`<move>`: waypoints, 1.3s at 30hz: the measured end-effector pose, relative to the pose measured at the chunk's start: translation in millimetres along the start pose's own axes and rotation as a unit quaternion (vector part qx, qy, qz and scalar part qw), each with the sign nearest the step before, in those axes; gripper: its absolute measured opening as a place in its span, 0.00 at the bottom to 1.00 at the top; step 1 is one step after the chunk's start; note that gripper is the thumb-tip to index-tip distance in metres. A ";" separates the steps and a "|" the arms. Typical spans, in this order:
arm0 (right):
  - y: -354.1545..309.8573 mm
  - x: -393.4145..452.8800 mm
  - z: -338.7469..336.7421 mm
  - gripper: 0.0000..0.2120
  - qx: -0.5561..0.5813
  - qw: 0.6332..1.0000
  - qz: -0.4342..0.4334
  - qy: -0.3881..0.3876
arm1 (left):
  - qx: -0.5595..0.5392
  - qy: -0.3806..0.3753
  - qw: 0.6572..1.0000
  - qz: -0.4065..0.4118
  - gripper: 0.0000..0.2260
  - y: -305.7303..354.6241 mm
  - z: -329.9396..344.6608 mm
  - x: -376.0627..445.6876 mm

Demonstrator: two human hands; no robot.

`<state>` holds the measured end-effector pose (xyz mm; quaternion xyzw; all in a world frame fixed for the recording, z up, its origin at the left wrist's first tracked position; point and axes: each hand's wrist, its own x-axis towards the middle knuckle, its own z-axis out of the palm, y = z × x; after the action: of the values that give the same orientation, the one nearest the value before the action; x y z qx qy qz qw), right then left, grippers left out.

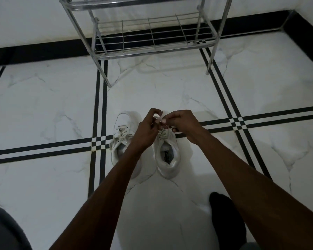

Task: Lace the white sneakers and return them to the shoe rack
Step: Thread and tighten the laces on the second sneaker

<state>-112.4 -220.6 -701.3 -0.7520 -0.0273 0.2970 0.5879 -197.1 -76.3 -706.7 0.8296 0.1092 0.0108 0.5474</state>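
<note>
White low-top sneakers, a pair, stand side by side on the white marble-pattern tiled floor (170, 91), toes pointing away from me toward the rack. I have both hands over the right-hand sneaker (167, 154), at its lace area. My left hand (146, 127) is curled narrow, fingertips pinching what looks like a loop of white shoelace (160, 117); my right hand (181, 121) is likewise closed to a pinch on the same lace, just beside the left, the two nearly touching. The lace is thin and partly hidden by fingers, so I cannot tell whether it is a bow being tied or a strand being threaded.

The left-hand sneaker (122, 139) lies just beside my left wrist, untouched; its laces appear crossed through the eyelets and drawn up, so I judge it finished or nearly so. The right-hand sneaker's opening faces me, a dark label visible on the insole.

The chrome wire shoe rack (152, 42) stands well beyond my hands, against the wall, its lower tier showing nothing on it. The shoes are set close in front of it, heels toward me, which I judge suits both reach to the laces and a short lift onto the tier afterward.

A dark sock-clad foot (226, 219) rests below my right forearm.

Assessment: lacing of the second shoe in hand; return to rack not yet begun.
</note>
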 end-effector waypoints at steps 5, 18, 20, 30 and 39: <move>-2.2 -5.4 -3.3 0.12 0.018 0.994 -0.037 -0.097 | -0.007 0.011 1.000 -0.022 0.12 -0.5 0.0 3.4; -1.2 -2.2 -11.7 0.07 -0.214 0.966 -0.120 -0.085 | -0.154 0.048 0.970 -0.182 0.15 -13.6 -2.1 2.8; -2.6 0.5 -11.4 0.07 -0.336 0.922 -0.182 -0.055 | -0.158 0.054 0.970 -0.176 0.12 -10.9 -1.1 1.9; 3.6 -3.8 11.0 0.04 -0.214 0.954 -0.187 0.095 | -0.097 0.017 0.991 -0.088 0.13 -12.4 0.1 -2.4; 12.2 -20.1 -32.6 0.11 0.070 0.986 0.143 0.055 | 0.266 0.140 0.953 -0.034 0.07 -18.3 -23.1 -22.7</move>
<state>-117.1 -260.5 -699.6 -0.7203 0.1343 0.3372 0.5911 -225.5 -52.9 -711.8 0.9313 0.2117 0.0789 0.2858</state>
